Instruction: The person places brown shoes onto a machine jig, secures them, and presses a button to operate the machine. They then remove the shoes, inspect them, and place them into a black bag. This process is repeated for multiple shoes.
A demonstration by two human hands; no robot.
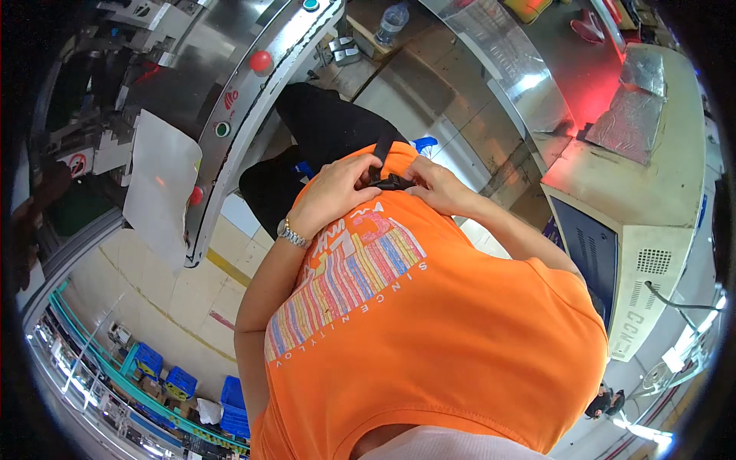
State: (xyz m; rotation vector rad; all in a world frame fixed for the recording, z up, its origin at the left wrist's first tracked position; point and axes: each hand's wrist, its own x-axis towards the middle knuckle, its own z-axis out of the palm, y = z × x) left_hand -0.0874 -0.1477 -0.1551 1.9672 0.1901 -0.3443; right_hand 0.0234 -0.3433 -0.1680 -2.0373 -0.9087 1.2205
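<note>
A black buckle (392, 183) on a black strap (382, 150) lies at my waist, against my orange T-shirt (429, 307). From the left, my left hand (337, 188) closes its fingers on the strap beside the buckle; a metal watch (293, 235) is on that wrist. My right hand (440, 185) pinches the buckle's other end, with its fingertips partly hidden behind the shirt fabric. Both hands are close together, with the buckle between them. Below the waist, my black trousers (330, 115) show.
To the left stands a machine with a metal edge panel (244, 100), a red button (261, 62) and a hanging white sheet (159, 180). A beige boxy monitor (659, 222) is close on my right. Farther off are a plastic bottle (392, 21) and blue bins (181, 382).
</note>
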